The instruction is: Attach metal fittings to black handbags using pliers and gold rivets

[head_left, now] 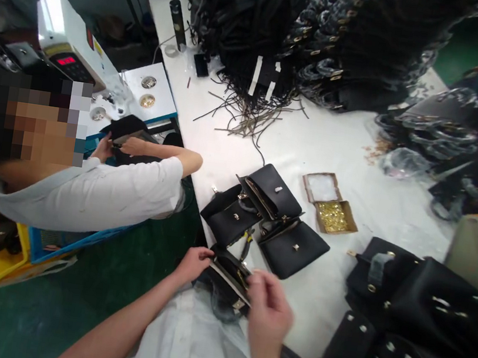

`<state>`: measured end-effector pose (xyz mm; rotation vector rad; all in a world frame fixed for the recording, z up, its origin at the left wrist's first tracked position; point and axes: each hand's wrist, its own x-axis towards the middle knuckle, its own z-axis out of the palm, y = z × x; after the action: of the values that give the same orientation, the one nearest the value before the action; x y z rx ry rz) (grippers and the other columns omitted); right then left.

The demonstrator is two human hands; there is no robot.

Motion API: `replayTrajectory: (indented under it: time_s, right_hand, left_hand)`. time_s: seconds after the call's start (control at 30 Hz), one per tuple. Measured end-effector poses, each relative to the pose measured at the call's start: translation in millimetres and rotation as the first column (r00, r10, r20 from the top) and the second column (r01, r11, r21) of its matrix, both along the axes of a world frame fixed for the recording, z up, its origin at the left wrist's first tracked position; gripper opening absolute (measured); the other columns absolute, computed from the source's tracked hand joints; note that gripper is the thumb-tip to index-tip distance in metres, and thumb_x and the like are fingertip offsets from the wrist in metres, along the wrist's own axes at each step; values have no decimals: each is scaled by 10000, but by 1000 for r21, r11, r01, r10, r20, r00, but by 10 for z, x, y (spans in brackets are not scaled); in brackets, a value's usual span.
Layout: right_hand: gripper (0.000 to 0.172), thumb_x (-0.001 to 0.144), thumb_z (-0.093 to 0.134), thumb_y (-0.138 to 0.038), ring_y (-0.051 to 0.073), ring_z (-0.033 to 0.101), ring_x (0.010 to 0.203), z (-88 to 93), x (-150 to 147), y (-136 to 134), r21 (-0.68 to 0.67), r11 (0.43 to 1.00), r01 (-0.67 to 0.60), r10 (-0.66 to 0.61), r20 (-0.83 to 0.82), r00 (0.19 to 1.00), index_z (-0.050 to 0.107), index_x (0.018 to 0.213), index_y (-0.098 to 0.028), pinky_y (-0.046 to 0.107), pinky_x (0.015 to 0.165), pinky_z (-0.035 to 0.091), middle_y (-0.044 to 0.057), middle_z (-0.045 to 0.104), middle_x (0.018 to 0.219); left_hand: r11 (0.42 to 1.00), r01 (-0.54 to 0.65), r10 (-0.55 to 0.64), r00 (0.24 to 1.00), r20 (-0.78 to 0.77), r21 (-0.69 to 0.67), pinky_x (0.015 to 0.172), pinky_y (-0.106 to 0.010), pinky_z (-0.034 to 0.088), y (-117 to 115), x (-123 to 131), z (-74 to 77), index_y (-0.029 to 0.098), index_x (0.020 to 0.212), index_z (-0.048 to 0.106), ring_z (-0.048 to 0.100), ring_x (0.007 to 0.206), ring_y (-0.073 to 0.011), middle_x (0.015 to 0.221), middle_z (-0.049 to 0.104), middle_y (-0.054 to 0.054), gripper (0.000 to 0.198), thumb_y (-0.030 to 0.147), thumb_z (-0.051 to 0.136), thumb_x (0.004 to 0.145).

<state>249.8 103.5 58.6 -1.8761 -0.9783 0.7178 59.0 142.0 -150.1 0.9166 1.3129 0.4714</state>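
Observation:
A black handbag (224,281) lies tilted at the table's front edge against my body, its mouth gaping and a gold-coloured clasp showing on its flap. My left hand (195,265) grips the left end of its rim between thumb and fingers. At the opposite end, my right hand (269,310) is closed in a pinch by the zipped opening; what its fingertips hold is hidden. Yellow-handled pliers (247,244) lie just beyond the bag. Three more black handbags, one of them the upper bag (275,191), rest in a cluster behind the pliers.
An open cardboard box (335,217) of small gold-coloured fittings sits right of the bags. Finished-looking black bags (427,294) crowd the right side. Heaped straps and bag parts (365,42) fill the back. At left a co-worker (108,190) sits by a white machine (74,40).

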Motion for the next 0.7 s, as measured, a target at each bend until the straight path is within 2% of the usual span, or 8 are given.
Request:
replayTrajectory:
  time_s: [0.03, 0.1, 0.17, 0.27, 0.37, 0.47, 0.57, 0.7]
  right_hand:
    - [323, 1063, 576, -492, 191, 627, 697, 34, -207, 0, -28, 961, -274, 274, 15, 962, 782, 987, -255, 303, 620, 495, 47, 716, 809]
    - [390, 1036, 628, -505, 167, 594, 628, 40, -483, 23, -22, 896, -443, 443, 21, 896, 726, 749, -261, 287, 590, 448, 19, 656, 682]
    - [484, 1055, 611, -477, 145, 554, 585, -57, -463, 82, -70, 878, -473, 478, 70, 876, 627, 633, -242, 294, 601, 416, 10, 615, 624]
    - [414, 1087, 549, -411, 185, 655, 699, -368, -3, 194, -377, 806, -456, 560, 236, 794, 691, 739, -239, 332, 688, 430, 59, 728, 754]
    - [229, 1021, 563, -246, 256, 761, 854, -756, 434, 310, -670, 581, -462, 733, 184, 655, 770, 922, -239, 352, 741, 457, 108, 812, 921]
    - [313, 839, 673, -135, 293, 776, 1056, -1088, 533, 423, -670, 430, -606, 809, -12, 588, 734, 1138, -202, 347, 858, 502, 136, 816, 1131]
    - [258, 828, 694, -191, 282, 771, 1039, -1320, 430, 485, -596, 413, -688, 803, -117, 584, 729, 1084, -194, 335, 863, 508, 117, 817, 1096]
    - [196, 952, 607, -280, 248, 770, 956, -1512, 322, 406, -561, 510, -652, 736, -108, 668, 790, 994, -224, 323, 820, 501, 81, 836, 1006]
  left_hand:
    - [1000, -1, 1, 1000, 0, 1, 1062, -469, 595, -6, 9, 2, 141, 1143, 827, 790, 1085, -300, 1157, 843, -136, 373, 177, 705, 792]
    - [1000, 0, 0, 1000, 2, 8, 1067, -456, 593, -20, 21, 16, 143, 1132, 826, 787, 1096, -297, 1156, 843, -133, 370, 175, 709, 782]
    - [1000, -3, 3, 1000, 2, 13, 1062, -443, 593, -34, 25, 36, 142, 1137, 819, 784, 1105, -293, 1162, 841, -136, 370, 184, 696, 791]
    - [1000, -9, 10, 1000, -13, 19, 1033, -438, 593, -33, 40, 62, 139, 1135, 809, 784, 1080, -286, 1148, 836, -140, 357, 198, 664, 814]
    - [999, 16, -16, 1000, -15, 41, 985, -406, 588, 38, 84, 81, 144, 1069, 807, 781, 1023, -266, 1076, 837, -114, 321, 161, 639, 796]
    - [995, 73, -73, 997, -5, 67, 897, -355, 577, 160, 110, 98, 146, 989, 799, 771, 946, -245, 980, 826, -84, 306, 98, 620, 744]
    - [991, 113, -114, 994, 5, 70, 855, -331, 564, 232, 86, 92, 150, 984, 788, 765, 918, -233, 957, 818, -73, 310, 83, 611, 739]
    - [991, 123, -123, 992, -8, 47, 876, -340, 567, 213, 49, 58, 151, 1008, 789, 771, 944, -242, 985, 824, -84, 280, 131, 608, 795]
